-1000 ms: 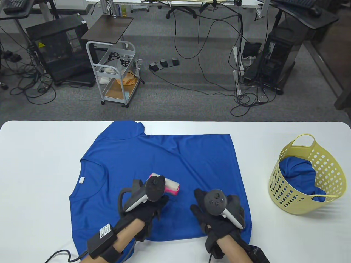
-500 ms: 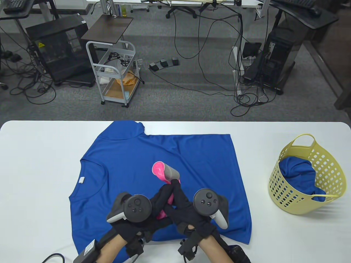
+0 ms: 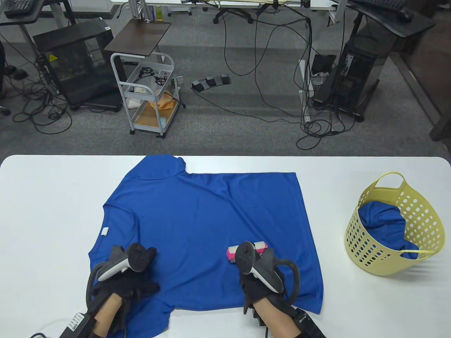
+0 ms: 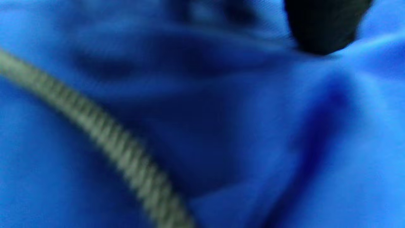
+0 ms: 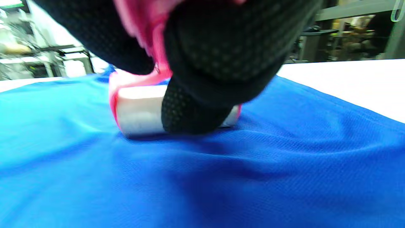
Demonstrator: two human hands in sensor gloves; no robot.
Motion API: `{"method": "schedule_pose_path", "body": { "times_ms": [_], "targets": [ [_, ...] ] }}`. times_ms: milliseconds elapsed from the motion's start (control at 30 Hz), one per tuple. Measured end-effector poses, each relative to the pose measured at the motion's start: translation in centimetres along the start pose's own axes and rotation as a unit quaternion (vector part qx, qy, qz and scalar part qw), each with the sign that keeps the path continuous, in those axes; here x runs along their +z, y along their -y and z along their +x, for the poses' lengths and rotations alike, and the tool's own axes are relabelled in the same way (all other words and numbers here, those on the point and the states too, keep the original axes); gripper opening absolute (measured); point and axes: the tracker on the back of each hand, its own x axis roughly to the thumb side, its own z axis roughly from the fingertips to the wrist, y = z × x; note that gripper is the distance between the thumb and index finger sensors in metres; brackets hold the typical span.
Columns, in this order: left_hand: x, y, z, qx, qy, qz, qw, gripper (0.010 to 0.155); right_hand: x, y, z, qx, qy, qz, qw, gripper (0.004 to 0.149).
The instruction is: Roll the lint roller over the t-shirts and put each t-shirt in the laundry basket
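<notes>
A blue t-shirt (image 3: 211, 207) lies spread flat on the white table (image 3: 45, 211). My right hand (image 3: 262, 285) grips the pink handle of a lint roller (image 3: 261, 245) near the shirt's lower right. In the right wrist view its white roll (image 5: 139, 115) sits on the cloth (image 5: 221, 177) under my gloved fingers (image 5: 196, 110). My left hand (image 3: 128, 281) rests on the shirt's lower left part, where the cloth is slightly bunched. The left wrist view shows one black fingertip (image 4: 322, 25) on rumpled blue fabric (image 4: 253, 142).
A yellow perforated laundry basket (image 3: 359, 243) stands at the table's right with another blue t-shirt (image 3: 380, 221) inside it. A grey cable (image 4: 110, 136) crosses the left wrist view. Bare table lies left of the shirt and between shirt and basket.
The lint roller passed from my left hand to my right. The right hand set its roll on the shirt's lower right, and the left hand moved left onto the shirt's lower left.
</notes>
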Motion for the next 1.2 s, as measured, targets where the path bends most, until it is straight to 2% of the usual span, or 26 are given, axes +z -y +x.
{"method": "schedule_pose_path", "body": {
  "times_ms": [67, 167, 233, 300, 333, 400, 467, 533, 667, 767, 833, 867, 967, 1000, 1033, 1100, 1200],
  "targets": [
    [-0.5, 0.5, -1.0, 0.053, 0.019, -0.024, 0.998, 0.098, -3.1, -0.3, 0.8, -0.011, -0.014, -0.012, 1.0, 0.05],
    [-0.4, 0.3, -1.1, 0.032, 0.013, -0.049, 0.998, 0.099, -9.2, -0.1, 2.5, -0.045, -0.055, 0.017, 0.997, 0.052],
    [-0.5, 0.7, -1.2, 0.028, 0.013, -0.042, 0.999, 0.098, -13.4, -0.3, 3.6, -0.065, -0.062, 0.065, 0.994, 0.057],
    [-0.5, 0.7, -1.3, 0.037, 0.015, -0.046, 0.998, 0.098, -15.7, -0.6, 3.8, -0.064, -0.072, 0.095, 0.991, 0.06],
    [-0.5, 0.7, -1.3, 0.038, 0.013, -0.045, 0.998, 0.098, -16.7, -0.7, 3.8, -0.058, -0.067, 0.093, 0.992, 0.06],
    [-0.4, 0.6, -1.1, 0.032, 0.01, -0.045, 0.998, 0.097, -16.8, -0.6, 3.7, -0.051, -0.077, 0.07, 0.993, 0.058],
    [-0.4, 0.6, -1.1, 0.034, 0.008, -0.048, 0.998, 0.097, -15.6, -0.1, 3.6, -0.061, -0.062, 0.062, 0.994, 0.057],
    [-0.4, 0.6, -1.1, 0.033, 0.007, -0.048, 0.998, 0.097, -12.8, 0.7, 3.0, -0.057, -0.035, 0.066, 0.996, 0.055],
    [-0.4, 0.5, -1.0, 0.031, 0.006, -0.05, 0.998, 0.098, -3.7, 1.5, 1.0, -0.045, 0.018, 0.148, 0.988, 0.054],
    [-0.4, 0.5, -1.0, 0.033, 0.006, -0.049, 0.998, 0.097, 2.2, 1.8, -0.1, -0.011, 0.049, 0.182, 0.982, 0.052],
    [-0.4, 0.5, -1.0, 0.038, 0.005, -0.05, 0.998, 0.097, 4.0, 2.0, -0.4, 0.006, 0.05, 0.179, 0.982, 0.051],
    [-0.3, 0.4, -1.0, 0.042, -0.001, -0.053, 0.998, 0.097, 4.0, 2.1, -0.5, 0.005, 0.046, 0.172, 0.984, 0.05],
    [-0.3, 0.4, -1.0, 0.041, -0.006, -0.056, 0.998, 0.097, 1.5, 2.0, -1.3, -0.009, 0.0, 0.145, 0.989, 0.05],
    [-0.3, 0.4, -1.0, 0.042, -0.006, -0.055, 0.998, 0.097, -0.6, 2.1, -1.8, -0.023, -0.022, 0.131, 0.991, 0.05],
    [-0.3, 0.4, -1.0, 0.042, -0.006, -0.055, 0.998, 0.097, -1.4, 2.1, -2.0, -0.027, -0.035, 0.124, 0.991, 0.05],
    [-0.3, 0.4, -1.0, 0.043, -0.006, -0.054, 0.998, 0.097, -6.8, 1.7, -3.2, -0.03, -0.087, 0.093, 0.991, 0.05],
    [-0.3, 0.4, -1.0, 0.041, -0.01, -0.054, 0.998, 0.097, -12.8, 1.4, -4.1, -0.046, -0.095, 0.065, 0.992, 0.049]
  ]
}}
